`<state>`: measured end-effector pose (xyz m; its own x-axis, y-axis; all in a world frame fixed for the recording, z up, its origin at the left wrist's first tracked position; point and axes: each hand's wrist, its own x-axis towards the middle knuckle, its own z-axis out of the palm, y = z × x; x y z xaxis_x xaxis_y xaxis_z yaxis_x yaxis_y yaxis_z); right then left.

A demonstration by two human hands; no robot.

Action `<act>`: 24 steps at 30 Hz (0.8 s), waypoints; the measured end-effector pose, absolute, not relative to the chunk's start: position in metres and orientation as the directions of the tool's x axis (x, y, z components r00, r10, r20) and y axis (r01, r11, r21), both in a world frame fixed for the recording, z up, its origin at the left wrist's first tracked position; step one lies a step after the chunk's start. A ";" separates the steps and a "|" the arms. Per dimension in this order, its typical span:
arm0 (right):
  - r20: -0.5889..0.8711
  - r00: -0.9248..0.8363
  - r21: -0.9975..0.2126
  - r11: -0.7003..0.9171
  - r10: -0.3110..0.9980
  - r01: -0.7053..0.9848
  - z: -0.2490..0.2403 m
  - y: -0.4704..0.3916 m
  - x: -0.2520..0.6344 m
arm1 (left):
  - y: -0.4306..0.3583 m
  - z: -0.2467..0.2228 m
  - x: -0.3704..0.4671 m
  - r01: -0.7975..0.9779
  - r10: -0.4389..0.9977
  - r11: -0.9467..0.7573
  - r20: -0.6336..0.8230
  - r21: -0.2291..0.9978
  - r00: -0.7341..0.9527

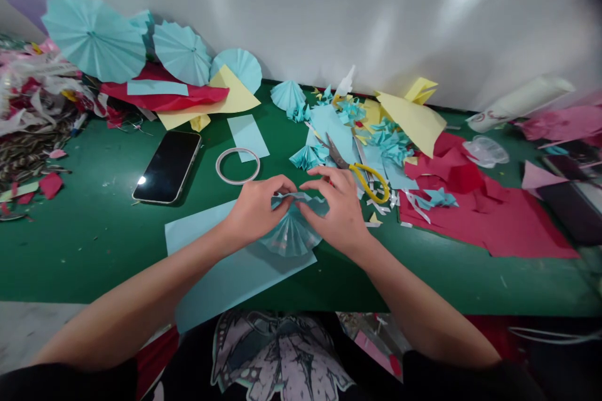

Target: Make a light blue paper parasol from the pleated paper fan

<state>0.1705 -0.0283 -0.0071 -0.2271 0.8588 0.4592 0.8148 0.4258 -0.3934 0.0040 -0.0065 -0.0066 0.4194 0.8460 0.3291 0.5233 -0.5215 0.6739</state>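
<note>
Pleats of a light-blue paper fan (290,235) spread downward below both hands, over a flat blue sheet (211,285) on the green table. My left hand (258,207) pinches the fan's upper left edge between thumb and fingers. On its right side, my right hand (336,207) has its thumb against the paper and its fingers curved and apart. Yellow-handled scissors (371,182) lie just beyond the right hand, blades pointing away. A roll of tape (237,166) rests beyond the left hand, partly over a small blue paper strip (249,136).
A black phone (168,166) lies to the left on the green table (113,250). Pleated blue rosettes (96,37) lean against the wall. Blue and yellow scraps (390,141) pile up behind the scissors. Red paper (508,225) covers the right side; a tangled heap (28,119) sits far left.
</note>
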 end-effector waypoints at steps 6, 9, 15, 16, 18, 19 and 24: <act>0.458 -0.251 -0.388 0.446 0.853 0.806 -0.008 -0.028 0.171 | -0.006 -0.007 0.005 0.498 0.823 -0.550 0.333 0.670 0.461; 0.448 -0.255 -0.395 0.445 0.857 0.804 -0.008 -0.028 0.171 | -0.005 -0.008 0.004 0.520 0.816 -0.558 0.315 0.647 0.484; 0.457 -0.228 -0.414 0.432 0.860 0.801 -0.008 -0.029 0.171 | -0.004 -0.009 0.004 0.571 0.833 -0.541 0.302 0.617 0.462; 0.460 -0.220 -0.419 0.428 0.861 0.801 -0.007 -0.029 0.171 | -0.004 -0.009 0.004 0.578 0.838 -0.535 0.303 0.616 0.453; 0.468 -0.212 -0.421 0.427 0.858 0.800 -0.007 -0.029 0.170 | -0.004 -0.010 0.004 0.592 0.839 -0.537 0.306 0.600 0.451; 0.471 -0.213 -0.419 0.430 0.856 0.800 -0.006 -0.029 0.170 | -0.004 -0.010 0.004 0.599 0.833 -0.547 0.310 0.585 0.457; 0.484 -0.229 -0.412 0.450 0.845 0.792 -0.005 -0.030 0.170 | -0.004 -0.014 0.002 0.616 0.793 -0.609 0.358 0.500 0.493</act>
<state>0.1705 -0.0297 -0.0055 -0.2288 0.8449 0.4836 0.7924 0.4502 -0.4116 0.0025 -0.0037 -0.0137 0.4927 0.7931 0.3582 0.6157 -0.6086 0.5005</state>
